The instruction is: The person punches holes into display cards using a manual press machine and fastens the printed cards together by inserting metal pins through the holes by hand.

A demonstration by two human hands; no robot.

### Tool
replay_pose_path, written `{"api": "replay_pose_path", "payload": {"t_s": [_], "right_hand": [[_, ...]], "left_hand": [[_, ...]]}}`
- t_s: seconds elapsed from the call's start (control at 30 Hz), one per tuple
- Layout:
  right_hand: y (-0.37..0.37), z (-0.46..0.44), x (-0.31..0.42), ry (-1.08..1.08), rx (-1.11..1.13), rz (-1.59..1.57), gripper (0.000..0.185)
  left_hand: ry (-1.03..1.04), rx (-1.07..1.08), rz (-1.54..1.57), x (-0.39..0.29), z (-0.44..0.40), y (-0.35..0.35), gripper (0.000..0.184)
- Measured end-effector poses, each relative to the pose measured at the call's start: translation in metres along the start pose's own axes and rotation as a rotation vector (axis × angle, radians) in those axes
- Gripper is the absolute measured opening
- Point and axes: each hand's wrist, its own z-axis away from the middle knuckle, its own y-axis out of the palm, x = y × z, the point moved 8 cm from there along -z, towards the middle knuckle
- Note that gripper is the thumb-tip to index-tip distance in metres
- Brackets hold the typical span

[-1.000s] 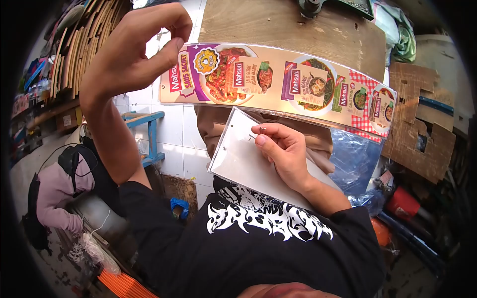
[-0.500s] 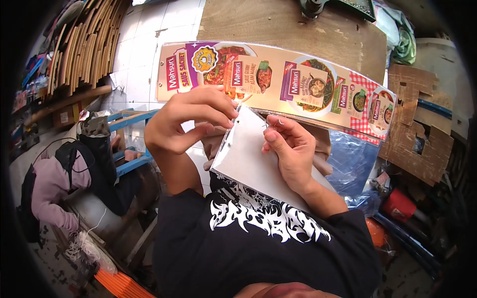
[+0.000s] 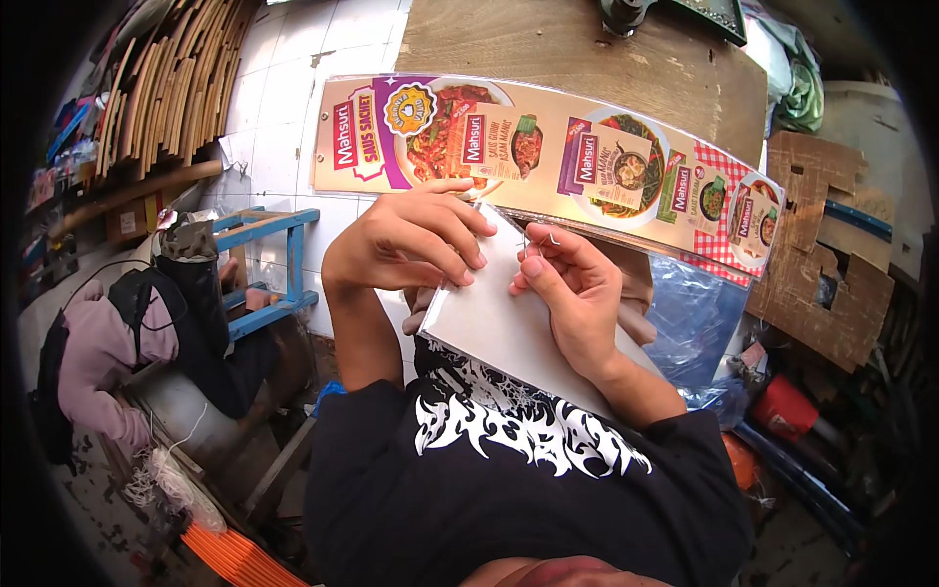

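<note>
A white panel [image 3: 509, 293] with a clear edge lies tilted across my lap. My left hand [image 3: 406, 240] is at its upper left edge, fingers bent over the border and the thumb mostly hidden. Over the panel's right part, my right hand [image 3: 577, 298] pinches thin bent metal wire pieces [image 3: 550, 238] between thumb and fingers; their exact shape is too small to make out. Just beyond both hands lies a long printed sign [image 3: 538, 137] with food pictures and a clear border.
Under the sign is a wooden board [image 3: 567, 59]. Blue plastic sheeting [image 3: 690, 318] and worn brown board [image 3: 831, 245] are to the right. A blue frame [image 3: 264, 230], draped clothing [image 3: 88, 362] and stacked wooden strips [image 3: 181, 88] stand left.
My left hand has moved slightly right and down, its fingers closing over the panel's edge. My right hand stays almost in place with the wire pieces.
</note>
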Motion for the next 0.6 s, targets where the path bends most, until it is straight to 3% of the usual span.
{"api": "replay_pose_path", "payload": {"t_s": [0.17,0.27,0.4,0.47,0.6], "right_hand": [[0.001,0.004,0.004,-0.041,0.037,0.045,0.032],[0.013,0.009,0.030,-0.371,0.135,0.430,0.032],[0.024,0.015,0.050,-0.497,0.175,0.605,0.031],[0.026,0.015,0.057,-0.515,0.176,0.629,0.032],[0.024,0.013,0.065,-0.508,0.142,0.687,0.032]], "left_hand": [[-0.020,-0.110,0.114,0.006,0.001,-0.002,0.016],[0.098,-0.153,0.093,0.003,-0.003,0.000,0.014],[0.150,-0.226,0.132,0.003,-0.010,0.006,0.015],[0.149,-0.322,0.211,0.004,-0.013,0.005,0.017],[0.209,-0.287,0.181,0.001,-0.025,0.007,0.019]]}}
